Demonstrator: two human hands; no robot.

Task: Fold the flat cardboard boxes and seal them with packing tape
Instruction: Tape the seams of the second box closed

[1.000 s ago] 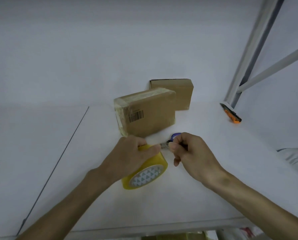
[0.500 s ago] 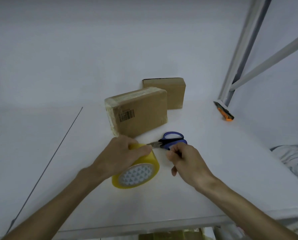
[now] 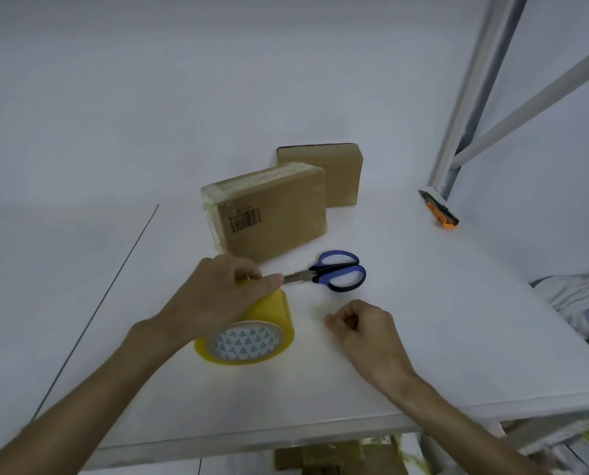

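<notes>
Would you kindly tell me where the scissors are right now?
In the head view, the scissors lie on the table just right of centre, between the taped box and the right hand, blade tips by the left hand.

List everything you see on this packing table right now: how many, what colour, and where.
tape roll: one, yellow, table middle, core facing the camera
scissors: one pair, blue handles, flat on the table right of the roll
taped box: one, brown with barcode, behind the roll
second box: one, brown, behind the taped box
utility knife: one, orange and black, far right by the post
frame post: one, grey-white, far right
table: one, white
cardboard scraps: some, brown, below the near table edge
pale bundle: one, whitish, right edge, unclear what
left hand: one, grips the tape roll from above
right hand: one, curled, holding nothing, right of the roll
</notes>
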